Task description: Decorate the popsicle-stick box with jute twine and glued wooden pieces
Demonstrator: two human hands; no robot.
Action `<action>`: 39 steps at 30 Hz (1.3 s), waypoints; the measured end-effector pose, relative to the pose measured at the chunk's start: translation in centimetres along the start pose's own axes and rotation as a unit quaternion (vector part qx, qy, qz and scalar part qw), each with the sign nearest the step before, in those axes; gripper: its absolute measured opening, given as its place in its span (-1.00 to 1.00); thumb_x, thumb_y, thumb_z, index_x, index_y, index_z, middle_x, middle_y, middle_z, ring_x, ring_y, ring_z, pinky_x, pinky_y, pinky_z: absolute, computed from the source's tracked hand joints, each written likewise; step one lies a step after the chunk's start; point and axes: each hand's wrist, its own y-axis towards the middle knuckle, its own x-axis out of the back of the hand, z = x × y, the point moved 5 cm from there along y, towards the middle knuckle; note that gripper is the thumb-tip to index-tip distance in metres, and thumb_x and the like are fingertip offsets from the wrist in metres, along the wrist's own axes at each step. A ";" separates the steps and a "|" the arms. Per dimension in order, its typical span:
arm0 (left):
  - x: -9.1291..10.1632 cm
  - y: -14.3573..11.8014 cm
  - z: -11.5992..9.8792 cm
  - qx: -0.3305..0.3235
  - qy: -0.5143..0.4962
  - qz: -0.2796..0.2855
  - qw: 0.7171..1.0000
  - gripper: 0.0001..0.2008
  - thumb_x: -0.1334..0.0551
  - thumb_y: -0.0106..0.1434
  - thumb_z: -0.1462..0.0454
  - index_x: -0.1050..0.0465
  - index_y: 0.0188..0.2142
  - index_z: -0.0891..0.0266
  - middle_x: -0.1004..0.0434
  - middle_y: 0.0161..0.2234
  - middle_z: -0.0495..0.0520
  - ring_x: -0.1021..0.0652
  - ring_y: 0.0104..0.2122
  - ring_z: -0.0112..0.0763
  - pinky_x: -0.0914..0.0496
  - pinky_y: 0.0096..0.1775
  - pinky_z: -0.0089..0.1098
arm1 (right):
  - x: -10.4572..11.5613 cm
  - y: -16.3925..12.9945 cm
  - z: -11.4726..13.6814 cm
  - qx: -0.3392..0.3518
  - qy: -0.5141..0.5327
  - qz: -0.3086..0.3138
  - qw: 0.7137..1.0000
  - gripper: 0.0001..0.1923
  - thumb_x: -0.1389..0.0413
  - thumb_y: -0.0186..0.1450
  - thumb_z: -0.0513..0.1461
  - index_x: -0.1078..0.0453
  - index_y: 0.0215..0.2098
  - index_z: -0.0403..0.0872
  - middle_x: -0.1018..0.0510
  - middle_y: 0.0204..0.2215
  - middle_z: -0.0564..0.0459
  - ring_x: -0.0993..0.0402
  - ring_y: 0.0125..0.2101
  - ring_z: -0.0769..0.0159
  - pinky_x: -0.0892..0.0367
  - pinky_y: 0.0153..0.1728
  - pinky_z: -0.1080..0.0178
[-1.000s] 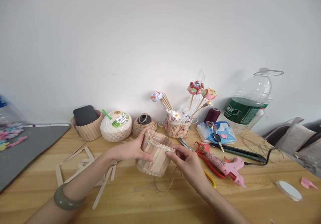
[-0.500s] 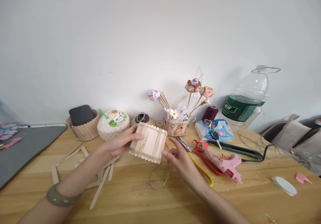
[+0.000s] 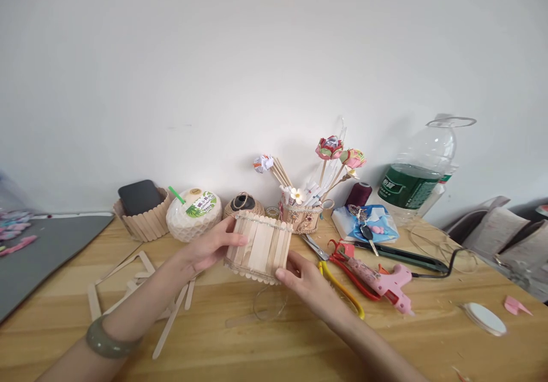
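A small holder made of popsicle sticks [image 3: 259, 246] is raised over the table in front of me, slightly tilted, with twine along its top and bottom edges. My left hand [image 3: 220, 239] grips its left side, thumb across the front. On the lower right corner my right hand [image 3: 297, 276] has its thumb in front and its fingers behind, partly hidden. A thin loop of twine [image 3: 270, 313] hangs or lies below the holder. Loose popsicle sticks [image 3: 171, 325] are scattered to the left, by my left forearm.
Scissors with yellow handles [image 3: 342, 288] and a pink glue gun [image 3: 385, 282] lie to the right. Behind stand a decorated pen holder [image 3: 302, 219], a coconut [image 3: 194, 222], a stick basket [image 3: 148, 225] and a large bottle [image 3: 411, 185]. A white disc [image 3: 486, 318] lies far right.
The holder has shifted slightly right and down. My right hand has closed from a loose, spread pose onto its right side, while my left hand keeps its grip.
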 end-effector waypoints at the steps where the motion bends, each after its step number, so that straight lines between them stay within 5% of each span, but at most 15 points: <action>1: -0.1 0.0 -0.1 -0.008 0.003 0.003 1.000 -0.51 -0.33 -0.03 0.35 -0.31 -0.07 0.16 -0.41 0.00 0.09 -0.38 0.00 -0.11 -0.27 -0.03 -0.24 | -0.1 0.0 0.1 -0.003 0.018 0.002 1.000 -0.41 -0.09 0.12 0.09 -0.33 0.00 -0.08 -0.53 -0.25 -0.04 -0.41 -0.20 0.09 -0.27 -0.13 0.07; 16: -1.1 -0.4 0.5 0.009 0.043 0.055 0.998 -0.22 -0.37 -0.05 0.32 -0.08 0.14 0.12 -0.20 0.15 0.17 -0.20 0.15 -0.07 -0.17 0.09 -0.15 | 0.5 -0.1 0.8 -0.005 0.091 0.016 0.996 -0.42 -0.14 0.11 0.03 -0.32 0.01 -0.10 -0.43 0.00 -0.09 -0.32 0.00 0.06 -0.20 0.02 0.04; 27: -2.0 -0.5 0.3 -0.012 0.059 -0.003 0.998 0.05 -0.39 -0.09 0.36 0.27 0.23 0.03 -0.13 0.19 0.17 -0.24 0.12 -0.06 -0.27 0.02 -0.20 | 0.6 -0.2 1.6 -0.008 0.136 -0.002 0.991 -0.36 -0.21 0.04 0.01 -0.29 0.02 -0.10 -0.42 0.00 -0.10 -0.27 0.03 0.02 -0.21 0.00 0.01; 30: -2.5 -0.6 0.2 -0.012 0.042 -0.002 0.999 0.04 -0.40 -0.10 0.34 0.24 0.23 0.02 -0.15 0.18 0.16 -0.24 0.12 -0.08 -0.26 0.03 -0.21 | 0.8 -0.3 2.2 -0.006 0.148 -0.009 0.989 -0.40 -0.21 0.04 -0.01 -0.32 -0.01 -0.11 -0.47 -0.08 -0.09 -0.32 -0.03 0.04 -0.25 -0.06 0.06; 33: -3.0 -0.7 0.1 -0.004 0.034 -0.009 0.999 -0.02 -0.39 -0.05 0.30 0.22 0.21 0.00 -0.15 0.18 0.15 -0.25 0.12 -0.12 -0.25 0.03 -0.21 | 1.1 -0.4 1.9 -0.033 0.173 -0.041 0.983 -0.53 -0.23 0.01 -0.04 -0.40 -0.17 -0.11 -0.53 -0.39 0.02 -0.43 -0.35 0.22 -0.34 -0.32 0.23; 36: -3.0 -0.6 -0.1 -0.010 0.040 -0.047 0.998 -0.15 -0.30 0.07 0.16 0.23 0.21 -0.03 -0.08 0.20 0.15 -0.20 0.14 -0.16 -0.22 0.05 -0.18 | 1.1 -0.5 0.7 -0.101 0.245 -0.062 0.962 -0.64 -0.22 0.00 0.02 -0.33 -0.49 -0.10 -0.19 -0.75 0.25 -0.01 -0.74 0.53 -0.02 -0.72 0.43; 39: -2.1 -0.7 -1.0 -0.090 0.090 -0.145 0.981 -0.30 -0.23 0.13 0.10 0.10 0.18 -0.03 -0.12 0.16 0.14 -0.15 0.16 -0.19 -0.16 0.08 -0.17 | 0.9 -0.6 -0.2 -0.149 0.315 -0.063 0.935 -0.57 -0.17 0.01 0.08 -0.16 -0.60 -0.06 0.10 -0.78 0.34 0.32 -0.73 0.57 0.31 -0.74 0.43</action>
